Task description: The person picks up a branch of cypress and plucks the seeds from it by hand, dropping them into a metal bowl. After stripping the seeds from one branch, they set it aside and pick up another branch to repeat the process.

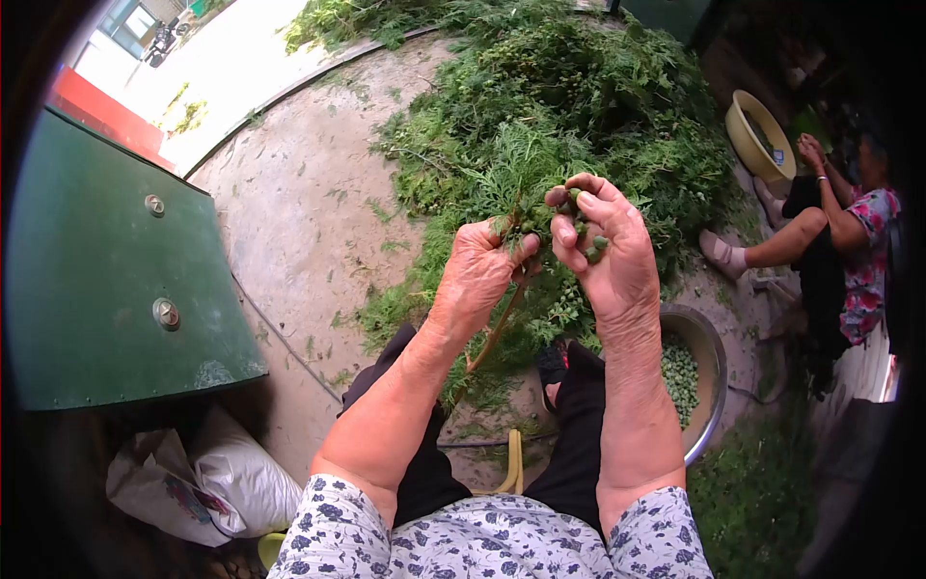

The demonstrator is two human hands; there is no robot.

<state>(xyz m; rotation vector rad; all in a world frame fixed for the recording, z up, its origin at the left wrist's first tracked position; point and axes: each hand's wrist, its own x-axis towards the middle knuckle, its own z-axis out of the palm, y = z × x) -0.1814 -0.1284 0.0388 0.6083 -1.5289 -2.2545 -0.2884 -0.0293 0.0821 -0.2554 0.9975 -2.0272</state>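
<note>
Bare concrete floor (309, 222) (sunlit beyond), green metal panel (106, 280) at left

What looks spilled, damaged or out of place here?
Nothing stands out. The left hand grips a leafy branch, the right hand cups green buds, and the metal bowl sits upright holding more.

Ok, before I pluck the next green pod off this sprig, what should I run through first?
1. Stem grip: left hand clamps the sprig by its stem: ok.
2. Picking pinch: right hand fingers are at the sprig's foliage: ok.
3. Loose pods cupped against the right palm: ok.
4. Drop spot: bowl sits below the right wrist, partly filled: ok.
5. More pods left on the sprig: cannot tell, foliage hides them.
</note>
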